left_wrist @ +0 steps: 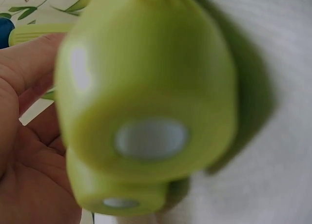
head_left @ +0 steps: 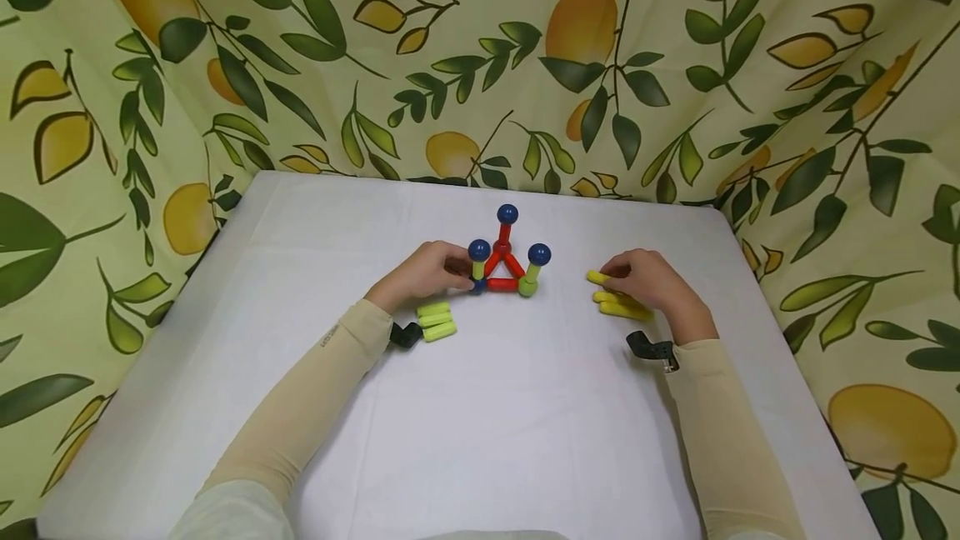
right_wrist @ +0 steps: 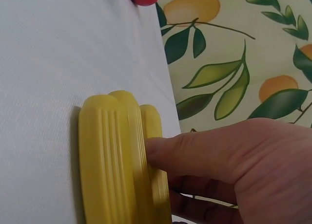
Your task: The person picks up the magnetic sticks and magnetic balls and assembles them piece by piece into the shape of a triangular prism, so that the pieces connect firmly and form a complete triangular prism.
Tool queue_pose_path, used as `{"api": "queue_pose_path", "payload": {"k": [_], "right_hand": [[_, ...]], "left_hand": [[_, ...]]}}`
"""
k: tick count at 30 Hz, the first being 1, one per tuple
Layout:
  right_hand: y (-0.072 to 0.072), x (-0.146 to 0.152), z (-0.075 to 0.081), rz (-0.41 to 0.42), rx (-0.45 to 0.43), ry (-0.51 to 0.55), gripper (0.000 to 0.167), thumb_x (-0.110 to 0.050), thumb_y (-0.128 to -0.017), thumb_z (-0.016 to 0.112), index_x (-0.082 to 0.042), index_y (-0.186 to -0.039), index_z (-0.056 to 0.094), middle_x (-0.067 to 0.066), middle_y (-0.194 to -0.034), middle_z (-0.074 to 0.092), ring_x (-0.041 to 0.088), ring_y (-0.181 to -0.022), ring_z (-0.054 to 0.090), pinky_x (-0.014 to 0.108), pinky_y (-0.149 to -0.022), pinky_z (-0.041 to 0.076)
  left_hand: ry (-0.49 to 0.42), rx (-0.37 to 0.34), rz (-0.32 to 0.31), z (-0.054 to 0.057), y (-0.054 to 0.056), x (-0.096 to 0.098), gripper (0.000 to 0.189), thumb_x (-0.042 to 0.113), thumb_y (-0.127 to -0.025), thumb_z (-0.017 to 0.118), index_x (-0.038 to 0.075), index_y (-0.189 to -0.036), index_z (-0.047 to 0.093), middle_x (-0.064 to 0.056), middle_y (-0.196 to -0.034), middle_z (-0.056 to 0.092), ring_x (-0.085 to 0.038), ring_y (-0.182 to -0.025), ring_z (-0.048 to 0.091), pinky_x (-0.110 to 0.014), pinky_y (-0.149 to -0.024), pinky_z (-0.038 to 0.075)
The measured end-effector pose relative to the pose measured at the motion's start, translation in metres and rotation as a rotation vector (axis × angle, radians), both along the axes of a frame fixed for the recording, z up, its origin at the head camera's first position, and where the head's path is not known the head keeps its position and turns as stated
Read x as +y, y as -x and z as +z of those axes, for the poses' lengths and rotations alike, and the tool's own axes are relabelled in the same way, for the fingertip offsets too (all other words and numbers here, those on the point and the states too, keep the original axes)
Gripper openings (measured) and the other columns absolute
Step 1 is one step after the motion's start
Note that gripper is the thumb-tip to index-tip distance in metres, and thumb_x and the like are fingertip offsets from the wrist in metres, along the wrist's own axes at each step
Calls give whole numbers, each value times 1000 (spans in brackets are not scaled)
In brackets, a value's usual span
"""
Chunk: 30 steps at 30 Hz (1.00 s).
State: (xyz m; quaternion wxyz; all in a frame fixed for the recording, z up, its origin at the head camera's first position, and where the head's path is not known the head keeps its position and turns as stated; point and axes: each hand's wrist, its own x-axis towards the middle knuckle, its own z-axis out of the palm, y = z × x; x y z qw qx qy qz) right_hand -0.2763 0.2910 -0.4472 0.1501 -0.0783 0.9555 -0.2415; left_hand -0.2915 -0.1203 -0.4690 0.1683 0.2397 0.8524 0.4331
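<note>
A triangular magnetic construction has red rods (head_left: 502, 284) as its base, with upright rods topped by dark blue balls (head_left: 539, 254). My left hand (head_left: 423, 275) holds its left corner, at the blue base ball (head_left: 477, 285); the exact finger contact is partly hidden. Below that hand lie several lime-green rods (head_left: 437, 320), whose ends fill the left wrist view. On the right, my right hand (head_left: 643, 277) pinches the farthest yellow rod (head_left: 597, 277) between thumb and fingers. Other yellow rods (right_wrist: 105, 156) lie beside it on the table, curved and ribbed in the right wrist view.
A white cloth covers the table (head_left: 480, 423). Behind and at the sides hangs a curtain (head_left: 480, 48) printed with fruit and leaves. Black wrist mounts (head_left: 651, 347) sit near both cuffs, just above the table.
</note>
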Motion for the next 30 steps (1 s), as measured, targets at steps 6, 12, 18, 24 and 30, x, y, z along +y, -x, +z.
{"api": "queue_pose_path", "payload": {"k": [6, 12, 18, 24, 30], "right_hand": [[-1, 0, 1, 12, 11, 0, 30, -15, -102, 77, 0, -127, 77, 17, -115, 73, 33, -102, 62, 50, -94, 54], [-1, -2, 9, -15, 68, 30, 29, -18, -102, 74, -3, -127, 76, 15, -115, 71, 33, -101, 60, 47, -87, 54], [0, -14, 33, -15, 386, 204, 23, -10, -102, 76, 0, -122, 75, 17, -113, 73, 35, -103, 64, 46, -89, 51], [-8, -50, 64, -4, 604, 461, 23, -6, -99, 80, -1, -121, 76, 13, -111, 74, 29, -100, 64, 26, -88, 51], [-10, -98, 78, 102, 631, 604, 23, -5, -98, 81, -1, -120, 76, 9, -110, 75, 23, -101, 65, 31, -96, 53]], "left_hand": [[1, -5, -3, 1, 0, 2, 32, 9, -96, 84, 4, -128, 77, -5, -114, 78, -21, -106, 73, -39, -102, 57], [2, -7, -11, 0, 1, 4, 33, 9, -97, 83, 4, -128, 77, -5, -115, 78, -21, -106, 72, -39, -102, 57], [15, 1, -16, 0, 1, 7, 33, 10, -97, 84, 4, -129, 77, -4, -115, 78, -21, -107, 72, -38, -103, 57], [44, 14, -26, 3, 0, 7, 32, 10, -97, 84, 5, -128, 77, -4, -114, 78, -21, -106, 72, -39, -102, 57], [57, 24, -12, 5, -2, 4, 29, 9, -97, 84, 6, -124, 78, -4, -111, 77, -23, -102, 70, -38, -100, 58]]}}
